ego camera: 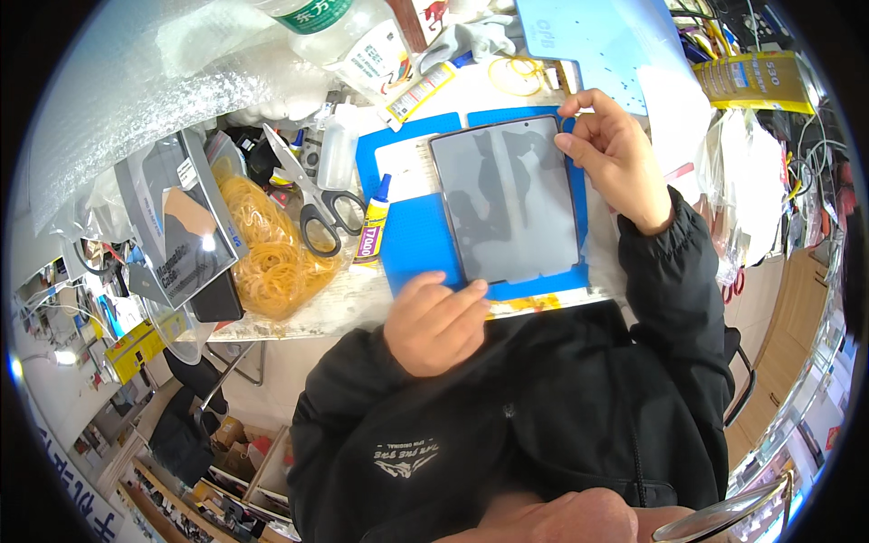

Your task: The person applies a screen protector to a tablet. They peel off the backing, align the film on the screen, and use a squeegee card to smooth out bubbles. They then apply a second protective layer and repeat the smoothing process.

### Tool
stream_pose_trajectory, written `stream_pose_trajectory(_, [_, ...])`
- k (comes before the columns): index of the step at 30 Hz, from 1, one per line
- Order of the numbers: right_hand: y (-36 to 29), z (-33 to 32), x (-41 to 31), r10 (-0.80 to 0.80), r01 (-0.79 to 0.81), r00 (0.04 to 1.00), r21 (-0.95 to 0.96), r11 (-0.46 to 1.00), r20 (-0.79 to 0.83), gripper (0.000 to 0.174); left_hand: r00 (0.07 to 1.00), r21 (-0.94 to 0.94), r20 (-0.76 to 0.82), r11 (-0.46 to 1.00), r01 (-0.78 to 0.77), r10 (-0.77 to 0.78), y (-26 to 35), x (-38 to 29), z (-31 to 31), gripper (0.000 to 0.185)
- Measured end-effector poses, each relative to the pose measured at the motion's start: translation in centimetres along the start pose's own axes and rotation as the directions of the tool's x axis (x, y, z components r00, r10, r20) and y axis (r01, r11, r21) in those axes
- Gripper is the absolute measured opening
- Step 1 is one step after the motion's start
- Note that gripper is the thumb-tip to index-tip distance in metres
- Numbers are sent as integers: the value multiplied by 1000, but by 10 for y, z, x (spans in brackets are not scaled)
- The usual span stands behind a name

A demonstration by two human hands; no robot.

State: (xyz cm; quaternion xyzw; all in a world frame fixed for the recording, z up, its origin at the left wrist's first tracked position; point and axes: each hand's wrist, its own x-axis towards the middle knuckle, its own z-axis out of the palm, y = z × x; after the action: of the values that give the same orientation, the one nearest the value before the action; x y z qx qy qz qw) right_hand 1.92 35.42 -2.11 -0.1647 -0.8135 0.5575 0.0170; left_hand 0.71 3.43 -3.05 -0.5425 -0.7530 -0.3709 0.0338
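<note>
A tablet-sized device with a dark frame and a grey, patchy screen surface (509, 197) lies on a blue work mat (421, 234). My left hand (438, 322) is at its near left corner, with a fingertip at the edge and the other fingers loosely curled. At the far right corner is my right hand (611, 153), thumb and forefinger bent close around what looks like a thin yellow rubber band. Left of the device lie a tube of T7000 glue (371, 234) and black-handled scissors (316, 203), blades pointing away.
A bag of yellow rubber bands (268, 251) and a boxed magnetic case (183, 217) sit at the left. Farther back are a clear bottle (336, 146), another glue tube (421, 91) and a large plastic jug (353, 47). Loose rubber bands (519, 75) lie behind the mat.
</note>
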Motion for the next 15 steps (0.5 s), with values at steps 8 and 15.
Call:
stream_pose_trajectory(8, [1,2,1,1,-3,999,-46,999,-47,25,1000,-5,28,1000,14,-14,0,-2,0,22])
stream_pose_trajectory(15, [-3,3,6,-6,-5,999,-245,969,-46,20,993,-28,95,997,65,-62,3,7,-7,24])
